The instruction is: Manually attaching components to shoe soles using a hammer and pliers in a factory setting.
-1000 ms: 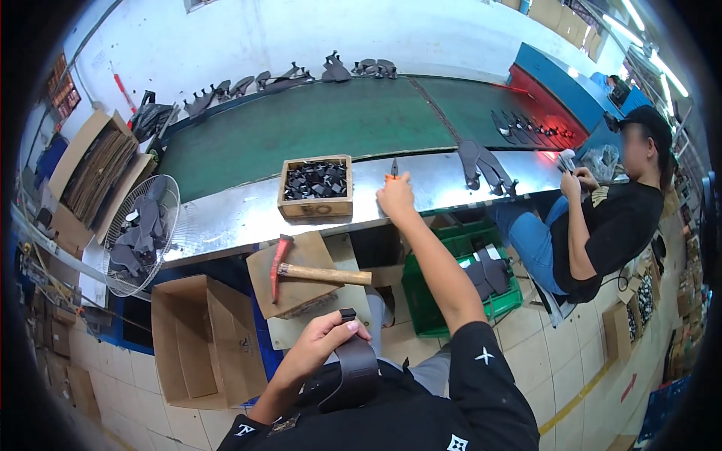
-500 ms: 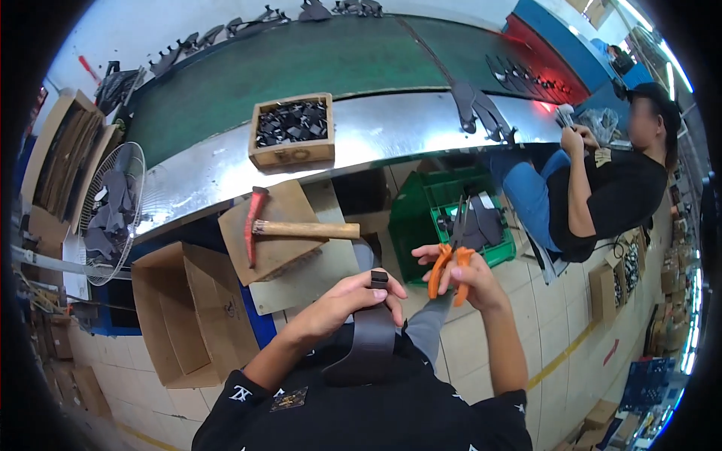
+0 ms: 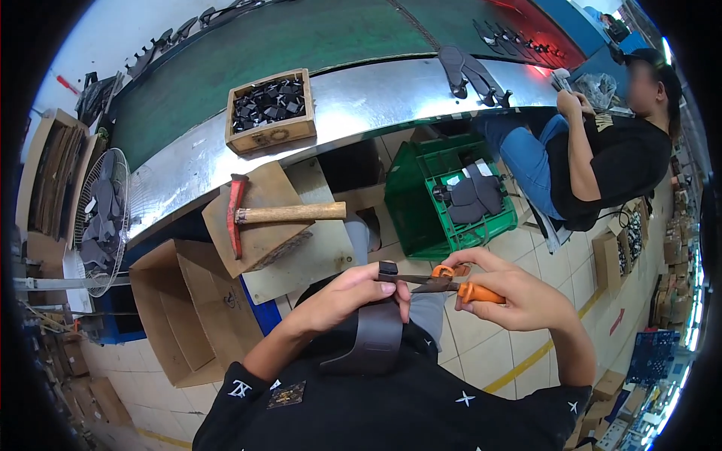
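Note:
My left hand (image 3: 353, 297) grips the upper end of a curved dark grey shoe sole (image 3: 376, 338), which hangs down in front of my black shirt. A small black heel block (image 3: 387, 267) sits at that end, by my thumb and fingers. My right hand (image 3: 519, 295) is closed round the orange handles of a pair of scissors (image 3: 481, 292). Their dark blades point left and reach the sole's end just below the block. Whether the blades are cutting into anything cannot be told; my left fingers partly hide the spot.
A red-headed hammer (image 3: 289, 213) lies on a wooden block (image 3: 271, 252). A wooden box (image 3: 307, 129) of small black parts stands on the metal ledge beside a green conveyor belt (image 3: 323, 45). A green crate (image 3: 406, 210) holds soles. A cardboard box (image 3: 169, 323) is left; a seated co-worker (image 3: 624, 143) right.
The scissors have swung from pointing up to pointing left, and their blades have come to the sole's end. My right hand has turned and shifted right. My left hand keeps hold of the sole.

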The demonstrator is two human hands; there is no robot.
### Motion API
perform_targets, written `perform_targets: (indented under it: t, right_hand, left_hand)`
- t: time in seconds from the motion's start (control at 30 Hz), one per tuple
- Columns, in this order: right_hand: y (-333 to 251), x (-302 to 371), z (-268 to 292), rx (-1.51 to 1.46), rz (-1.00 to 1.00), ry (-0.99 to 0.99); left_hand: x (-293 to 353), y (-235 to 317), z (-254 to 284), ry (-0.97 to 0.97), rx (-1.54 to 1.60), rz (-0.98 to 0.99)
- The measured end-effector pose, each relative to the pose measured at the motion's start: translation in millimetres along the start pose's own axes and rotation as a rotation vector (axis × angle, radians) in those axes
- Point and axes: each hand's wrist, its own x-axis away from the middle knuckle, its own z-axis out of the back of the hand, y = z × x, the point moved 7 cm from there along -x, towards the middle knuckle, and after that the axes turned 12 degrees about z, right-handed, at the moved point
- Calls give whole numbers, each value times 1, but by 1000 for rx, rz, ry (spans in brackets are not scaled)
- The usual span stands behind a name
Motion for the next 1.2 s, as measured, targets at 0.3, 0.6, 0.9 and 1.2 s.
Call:
perform_targets:
  t: [0.3, 0.6, 0.9, 1.2]
  right_hand:
    - [-9, -10, 0, 290, 21, 38]
    - [-13, -15, -6, 350, -29, -29]
    - [-20, -22, -4, 366, -86, -64]
    - [-24, -31, -11, 329, -111, -148]
  left_hand:
    - [4, -5, -2, -65, -36, -18]
    - [5, -9, 1, -3, -3, -16]
    - [6, -13, 7, 2, 22, -35]
    - [15, -15, 4, -43, -64, -12]
